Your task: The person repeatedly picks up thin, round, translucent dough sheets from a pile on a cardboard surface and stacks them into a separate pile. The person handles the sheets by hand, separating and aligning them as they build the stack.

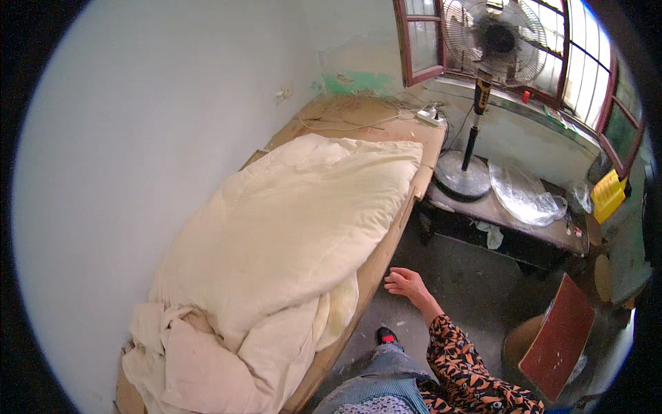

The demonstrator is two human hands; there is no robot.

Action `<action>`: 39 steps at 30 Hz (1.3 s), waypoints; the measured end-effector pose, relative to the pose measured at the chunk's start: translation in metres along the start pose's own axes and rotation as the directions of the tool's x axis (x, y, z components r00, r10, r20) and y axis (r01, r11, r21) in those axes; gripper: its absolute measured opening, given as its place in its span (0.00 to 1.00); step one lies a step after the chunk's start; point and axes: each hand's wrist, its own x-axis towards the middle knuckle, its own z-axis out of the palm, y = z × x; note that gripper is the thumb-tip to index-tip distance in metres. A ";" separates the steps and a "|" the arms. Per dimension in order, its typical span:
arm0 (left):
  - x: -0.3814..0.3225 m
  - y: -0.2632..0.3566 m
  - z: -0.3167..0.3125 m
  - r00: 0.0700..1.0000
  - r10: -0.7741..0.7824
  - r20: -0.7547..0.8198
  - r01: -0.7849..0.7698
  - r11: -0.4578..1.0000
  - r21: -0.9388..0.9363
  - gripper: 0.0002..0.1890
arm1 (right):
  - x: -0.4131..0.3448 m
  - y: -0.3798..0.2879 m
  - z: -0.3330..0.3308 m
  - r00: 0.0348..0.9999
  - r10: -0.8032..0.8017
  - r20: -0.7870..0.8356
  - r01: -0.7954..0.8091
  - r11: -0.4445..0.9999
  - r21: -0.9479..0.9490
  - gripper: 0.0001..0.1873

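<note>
My right hand [407, 285] hangs over the floor beside the bed's long edge, fingers loosely bent and slightly apart, holding nothing. Out of view is my left hand. Before me a cream quilt [289, 217] is spread over the bed's brown board [357, 116], its near end bunched. A pinkish cloth piece [207, 367], perhaps a pillow or folded bedding, lies at the near left end. Under the quilt's right side, a pale yellow layer [339, 313] sticks out over the board.
A pedestal fan [471, 139] stands on a low dark table [465, 207] beside clear plastic sheeting [522, 199]. A white power strip [430, 117] and cables lie on the board's far corner. At right is a reddish-brown panel [558, 339]. Open window sashes [424, 46] project inward.
</note>
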 end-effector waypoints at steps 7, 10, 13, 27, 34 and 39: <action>-0.005 0.156 0.190 0.928 0.359 0.100 -0.371 0.912 0.176 0.25 | 0.128 -0.040 -0.001 0.907 0.301 0.295 -0.241 0.944 -0.224 0.24; 0.000 0.179 0.303 0.865 0.385 0.322 -0.478 0.828 0.293 0.24 | 0.151 -0.020 0.009 0.864 0.403 0.302 -0.349 0.911 -0.219 0.24; 0.002 0.140 0.438 0.745 0.254 0.617 -0.589 0.686 0.428 0.23 | 0.163 0.003 0.018 0.936 0.327 0.128 -0.318 0.944 -0.088 0.21; 0.011 0.033 0.332 0.806 0.436 0.401 -0.575 0.739 0.352 0.21 | 0.189 -0.006 0.033 0.960 0.253 0.122 -0.266 0.958 0.104 0.25; 0.052 -0.074 0.282 0.975 0.079 0.206 -0.205 0.669 0.714 0.36 | 0.195 -0.024 0.037 0.971 0.226 0.078 -0.228 0.973 0.019 0.27; 0.071 -0.092 0.331 0.968 -0.207 0.143 0.179 0.966 0.187 0.36 | 0.208 -0.049 0.006 0.981 0.192 0.033 -0.190 0.981 -0.046 0.29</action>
